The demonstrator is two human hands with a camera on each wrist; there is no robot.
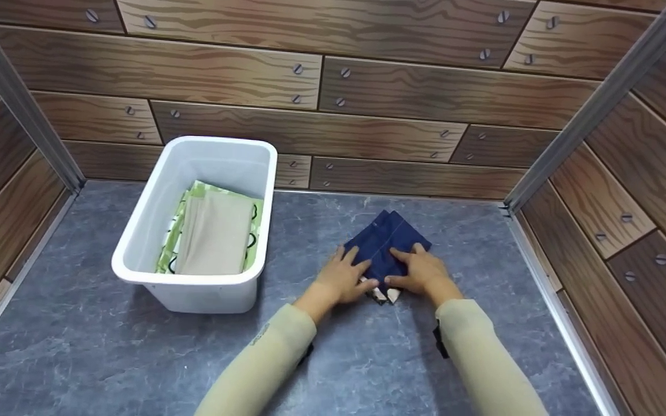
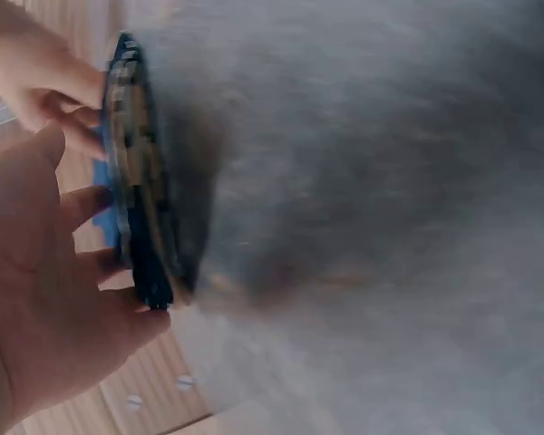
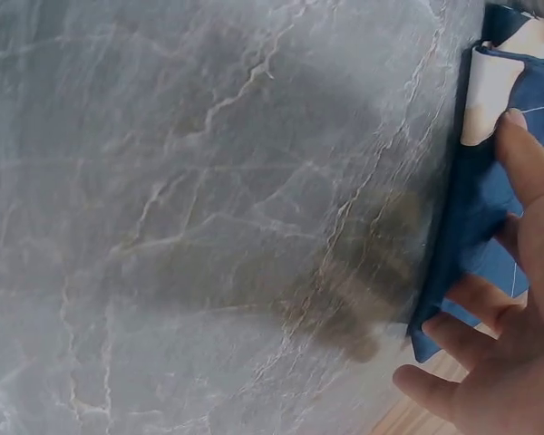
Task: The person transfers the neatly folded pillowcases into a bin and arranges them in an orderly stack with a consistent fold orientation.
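Note:
A folded navy blue cloth [image 1: 388, 242] lies on the grey marbled surface, with pale patterned corners showing at its near end. My left hand [image 1: 341, 277] rests on its left side, fingers spread and fairly straight. On the right side, my right hand [image 1: 425, 270] touches the cloth with extended fingers, the two thumbs close together near its lower end. Folded layers with a patterned edge show beside the left fingers [image 2: 95, 204] in the left wrist view. In the right wrist view, the right thumb lies by a pale patch on the cloth [image 3: 480, 181].
A white plastic tub [image 1: 194, 280] stands to the left, holding a folded beige cloth [image 1: 217, 231] on top of a green and white patterned cloth [image 1: 255, 211]. Wood-print walls [image 1: 367, 138] with metal edge strips [image 1: 564, 323] enclose the surface at the back and sides.

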